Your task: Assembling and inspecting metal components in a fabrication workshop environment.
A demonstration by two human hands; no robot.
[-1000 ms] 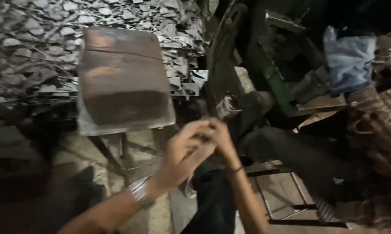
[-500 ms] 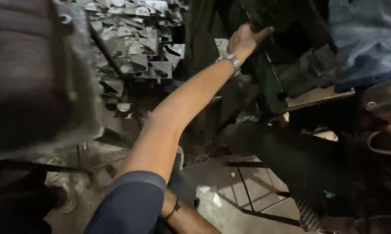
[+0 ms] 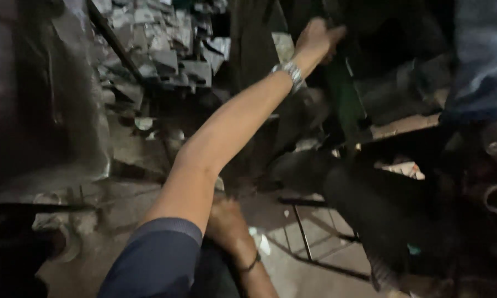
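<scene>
Now left hand (image 3: 314, 40) grip closes on dark machine part (image 3: 347, 83); right hand (image 3: 226, 221) grip unclear

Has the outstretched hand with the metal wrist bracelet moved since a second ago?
Yes. The left hand went from near the lap up to the dark machine part.

Beside the left hand (image 3: 314, 38), a dull grey heap of sheet-metal offcuts (image 3: 165, 44) is catching faint light, and a polished metal bracelet (image 3: 289, 72) is glinting on the wrist. Below it, a matt blue cloth sleeve (image 3: 154, 259) is covering the upper arm, while the rough, dusty concrete floor (image 3: 309, 232) is showing under thin dark metal rods (image 3: 303, 234).
</scene>
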